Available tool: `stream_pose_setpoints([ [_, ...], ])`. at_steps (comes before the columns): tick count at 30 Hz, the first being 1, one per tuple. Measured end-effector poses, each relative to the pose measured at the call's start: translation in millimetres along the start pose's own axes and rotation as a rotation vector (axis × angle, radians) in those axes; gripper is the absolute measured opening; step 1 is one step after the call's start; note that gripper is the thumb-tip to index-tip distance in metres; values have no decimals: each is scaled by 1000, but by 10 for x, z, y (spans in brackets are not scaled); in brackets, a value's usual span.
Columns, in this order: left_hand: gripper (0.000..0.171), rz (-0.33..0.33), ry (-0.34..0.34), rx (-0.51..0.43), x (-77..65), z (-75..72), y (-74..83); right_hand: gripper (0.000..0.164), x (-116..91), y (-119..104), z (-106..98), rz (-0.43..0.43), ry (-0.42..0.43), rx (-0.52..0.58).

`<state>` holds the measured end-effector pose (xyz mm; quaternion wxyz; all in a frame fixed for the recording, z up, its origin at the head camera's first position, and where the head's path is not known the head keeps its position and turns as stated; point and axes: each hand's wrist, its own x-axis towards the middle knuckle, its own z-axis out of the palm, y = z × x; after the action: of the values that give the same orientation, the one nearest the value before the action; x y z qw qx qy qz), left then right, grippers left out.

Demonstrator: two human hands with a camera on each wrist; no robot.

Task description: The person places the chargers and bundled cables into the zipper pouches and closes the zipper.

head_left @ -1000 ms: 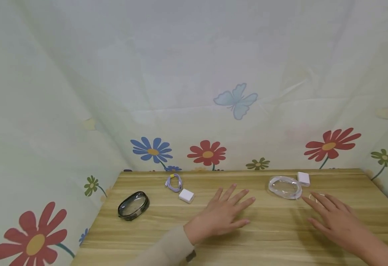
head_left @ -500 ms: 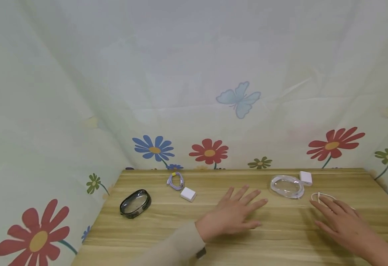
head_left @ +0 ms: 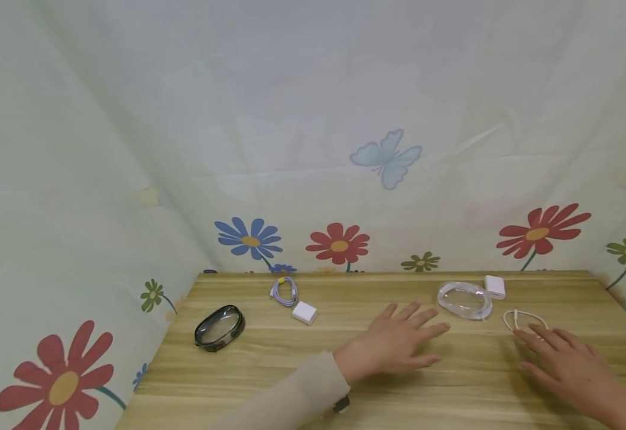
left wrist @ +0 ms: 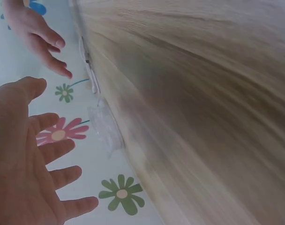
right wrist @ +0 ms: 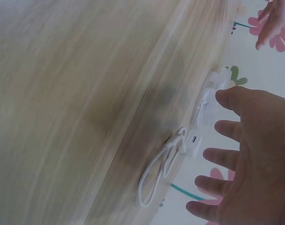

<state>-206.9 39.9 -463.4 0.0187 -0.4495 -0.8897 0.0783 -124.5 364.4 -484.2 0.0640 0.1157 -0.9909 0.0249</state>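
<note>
My left hand (head_left: 393,343) hovers palm down over the middle of the wooden table (head_left: 270,370), its fingers spread and nothing in them. Just beyond its fingertips lies a clear oval zip pouch (head_left: 465,300). On the right, my right hand (head_left: 576,367) is held over the table too, its fingers spread. A coiled white cable (head_left: 515,318) lies right by those fingertips; in the right wrist view the tied cable (right wrist: 174,140) shows whole, apart from the fingers. A white charger block (head_left: 495,287) stands against the clear pouch.
Farther left are a lilac cable (head_left: 286,292) coiled with a yellow tie, a second white charger block (head_left: 304,313) and a black-rimmed clear pouch (head_left: 219,343). A flower-printed curtain (head_left: 291,149) rises at the table's back and left edges.
My left hand has moved right, nearer the clear pouch. The right hand has shifted slightly right and back, uncovering more of the white cable. Nothing on the table has been taken up.
</note>
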Motion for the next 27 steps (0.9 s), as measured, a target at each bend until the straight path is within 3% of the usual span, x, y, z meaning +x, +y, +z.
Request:
stream_pose_setpoints([
  [14,62,-47,24,-61,465,3,139,60,-17,183,-14,31,-15,-62],
  [22,60,-83,45,-170,798,36,197,59,-13,292,17,42,-8,-42],
  [27,55,-110,28,-217,931,70,217,60,-24,338,51,55,-32,-31],
])
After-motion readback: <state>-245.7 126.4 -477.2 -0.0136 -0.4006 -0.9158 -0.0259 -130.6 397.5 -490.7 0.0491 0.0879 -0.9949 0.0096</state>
